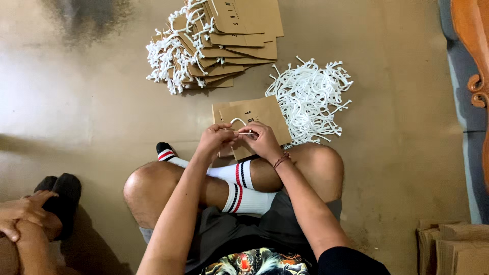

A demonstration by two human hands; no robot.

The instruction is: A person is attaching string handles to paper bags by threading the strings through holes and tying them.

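Crossed legs (pixel 224 188) (striped socks) below both hands' fingers (pixel 243 133) pinching white cord (pixel 238 121) at paper bag (pixel 260 114).

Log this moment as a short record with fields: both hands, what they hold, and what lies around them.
left hand: pinching a white cord at a brown paper bag
right hand: gripping the same cord and bag edge
cord pile: loose white cords, right of the bag
finished stack: brown bags with white handles, fanned on the floor
cardboard: lower right corner
other person's hands: lower left, idle
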